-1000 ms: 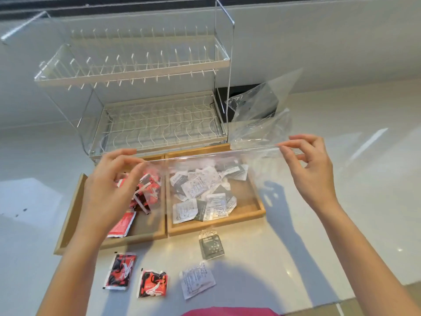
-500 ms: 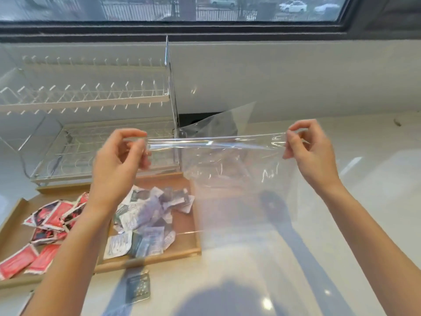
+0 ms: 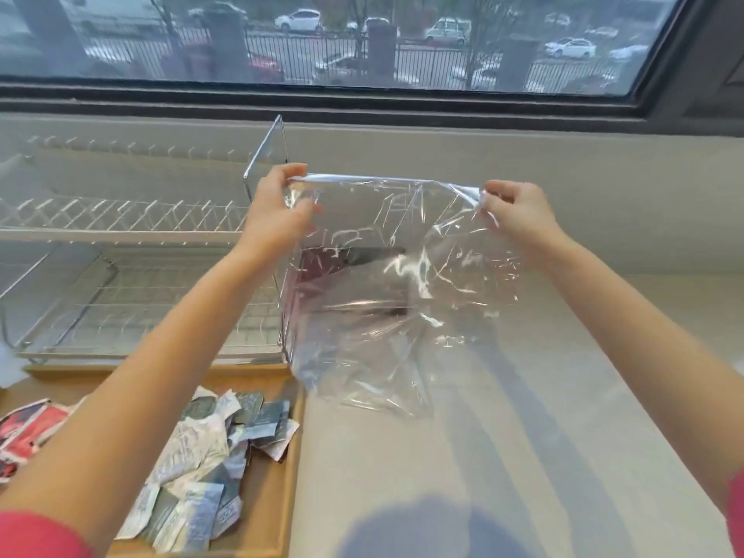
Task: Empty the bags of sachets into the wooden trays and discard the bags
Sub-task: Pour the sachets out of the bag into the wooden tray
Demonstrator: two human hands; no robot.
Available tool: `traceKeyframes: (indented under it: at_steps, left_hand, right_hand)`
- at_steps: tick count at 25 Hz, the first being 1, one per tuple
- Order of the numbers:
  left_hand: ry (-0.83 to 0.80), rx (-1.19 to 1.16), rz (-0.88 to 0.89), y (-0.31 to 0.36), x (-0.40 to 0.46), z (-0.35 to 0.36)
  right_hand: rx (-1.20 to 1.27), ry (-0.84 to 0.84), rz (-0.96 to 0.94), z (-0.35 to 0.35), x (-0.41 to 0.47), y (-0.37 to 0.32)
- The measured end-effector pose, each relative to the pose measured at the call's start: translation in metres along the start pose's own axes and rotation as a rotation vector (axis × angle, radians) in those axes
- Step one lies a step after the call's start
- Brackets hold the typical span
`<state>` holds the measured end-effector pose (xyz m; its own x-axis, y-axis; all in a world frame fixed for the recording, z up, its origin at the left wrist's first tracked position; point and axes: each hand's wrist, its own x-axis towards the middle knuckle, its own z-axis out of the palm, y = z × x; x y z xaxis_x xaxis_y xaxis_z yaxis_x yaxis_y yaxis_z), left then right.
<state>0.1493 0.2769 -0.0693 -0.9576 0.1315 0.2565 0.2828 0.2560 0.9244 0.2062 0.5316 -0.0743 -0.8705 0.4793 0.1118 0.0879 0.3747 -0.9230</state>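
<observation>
I see my left hand (image 3: 277, 211) pinching the top left corner of the clear plastic bag (image 3: 386, 292), thumb and fingers curled onto its sealed edge, and my right hand (image 3: 515, 209) pinching the top right corner the same way, so each grip grasps the bag and the top edge runs taut between them. Below the grips the bag hangs crumpled and see-through, with nothing visible inside, above the pale tabletop (image 3: 483, 457). Down and left of my left grip, a wooden tray (image 3: 277, 489) holds a heap of grey and white sachets (image 3: 209, 449); further left lie red sachets (image 3: 28, 432). Behind my left grip stands a white wire dish rack (image 3: 133, 235), and above both grips a window (image 3: 362, 38) shows parked cars.
</observation>
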Motion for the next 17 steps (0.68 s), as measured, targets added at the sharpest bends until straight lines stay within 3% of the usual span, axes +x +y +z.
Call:
traceKeyframes:
  at_steps: [4, 8, 12, 17]
  left_hand:
    - [0.031, 0.092, -0.189, -0.026, 0.054, 0.028]
    - [0.064, 0.308, -0.241, -0.067, 0.084, 0.041]
    - [-0.077, 0.442, -0.367, -0.114, 0.066, 0.048]
    - [-0.241, 0.433, -0.367, -0.154, 0.002, 0.052]
  right_hand:
    - [0.002, -0.089, 0.136, 0.013, 0.052, 0.011]
    - [-0.134, -0.154, 0.18, 0.038, 0.087, 0.035]
    - [-0.191, -0.282, 0.278, 0.053, 0.07, 0.088]
    - [-0.066, -0.268, 0.369, 0.054, 0.005, 0.148]
